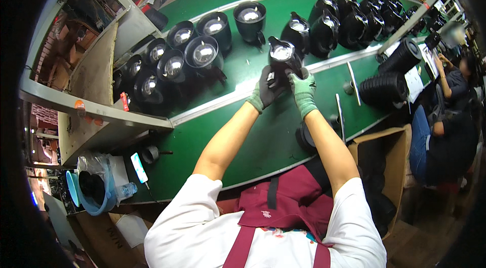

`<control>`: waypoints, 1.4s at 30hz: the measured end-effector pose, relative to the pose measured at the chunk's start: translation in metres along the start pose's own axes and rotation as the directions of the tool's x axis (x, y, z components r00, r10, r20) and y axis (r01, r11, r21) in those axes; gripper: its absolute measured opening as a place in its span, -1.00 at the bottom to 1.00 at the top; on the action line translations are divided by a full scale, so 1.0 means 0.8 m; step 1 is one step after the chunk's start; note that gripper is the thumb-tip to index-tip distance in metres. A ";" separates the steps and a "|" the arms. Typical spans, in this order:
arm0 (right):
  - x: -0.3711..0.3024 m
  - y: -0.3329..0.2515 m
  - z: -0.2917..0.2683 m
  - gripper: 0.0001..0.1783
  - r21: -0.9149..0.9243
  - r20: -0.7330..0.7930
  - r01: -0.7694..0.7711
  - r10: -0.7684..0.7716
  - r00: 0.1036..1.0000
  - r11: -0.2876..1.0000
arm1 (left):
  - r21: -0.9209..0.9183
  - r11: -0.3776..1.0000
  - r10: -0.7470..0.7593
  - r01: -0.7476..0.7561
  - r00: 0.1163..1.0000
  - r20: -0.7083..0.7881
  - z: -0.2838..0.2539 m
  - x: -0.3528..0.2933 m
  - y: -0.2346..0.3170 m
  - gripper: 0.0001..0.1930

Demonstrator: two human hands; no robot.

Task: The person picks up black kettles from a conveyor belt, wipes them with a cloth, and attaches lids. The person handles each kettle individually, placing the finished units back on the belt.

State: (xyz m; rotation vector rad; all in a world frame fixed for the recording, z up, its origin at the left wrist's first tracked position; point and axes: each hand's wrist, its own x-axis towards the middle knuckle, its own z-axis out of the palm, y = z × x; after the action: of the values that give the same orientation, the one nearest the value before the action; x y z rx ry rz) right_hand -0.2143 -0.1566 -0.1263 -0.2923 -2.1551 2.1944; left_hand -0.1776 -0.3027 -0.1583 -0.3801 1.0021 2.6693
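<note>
A shiny black jug with a pouring spout and a silvery inside is between my two hands, near the white rail of the green bench. My left hand, in a green glove with a dark palm, is closed around its near left side. My right hand, gloved alike, grips its near right side, thumb on the jug. My fingers partly cover the lower body. Just beyond stands another spouted black jug. To the left, several wide-mouthed black jug bodies with bright silvery insides stand on the bench.
Rows of spouted black jugs run back right. Stacked black ring-shaped parts lie at the right. A phone and a blue basin are at the left, below a metal frame. A person sits far right.
</note>
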 end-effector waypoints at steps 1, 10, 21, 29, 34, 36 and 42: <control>0.022 0.009 0.004 -0.48 -0.055 -0.137 0.100 -0.107 0.985 0.993 | -0.156 0.980 -0.132 0.124 0.990 -0.043 0.010 0.024 0.007 -0.45; 0.133 0.034 0.046 -0.47 -0.192 -0.211 0.222 -0.261 0.942 0.956 | 0.950 -0.209 0.733 -0.233 0.605 0.310 0.021 0.136 0.211 -0.31; -0.097 -0.122 -0.100 0.00 -0.490 0.605 0.789 -0.507 0.614 0.372 | 0.879 -0.392 0.626 -0.273 0.621 0.472 0.059 -0.102 0.180 -0.80; -0.246 -0.182 -0.152 -0.36 0.115 0.918 0.951 -0.396 0.009 0.288 | 0.762 0.249 0.048 -0.598 0.793 0.607 0.129 -0.297 0.154 -0.75; -0.325 -0.183 -0.235 -0.24 -0.264 0.602 0.480 -0.245 0.760 0.837 | 0.682 0.552 0.069 -0.479 0.842 0.535 0.104 -0.349 0.122 -0.26; -0.340 -0.138 -0.271 -0.30 -0.060 0.482 -0.051 0.074 0.873 0.997 | 0.733 0.055 -0.123 -0.678 0.724 0.679 0.118 -0.373 0.115 -0.18; -0.393 -0.132 -0.286 -0.45 -0.198 0.398 -0.325 0.379 0.835 0.925 | 0.654 -0.230 -0.036 -0.720 0.678 0.734 0.084 -0.392 0.018 -0.23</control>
State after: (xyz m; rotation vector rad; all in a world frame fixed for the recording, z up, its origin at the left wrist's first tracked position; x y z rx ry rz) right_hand 0.1227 0.0188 0.0072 -0.2456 -2.6636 2.5244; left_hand 0.0994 -0.3157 0.0034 1.1695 2.7520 1.0898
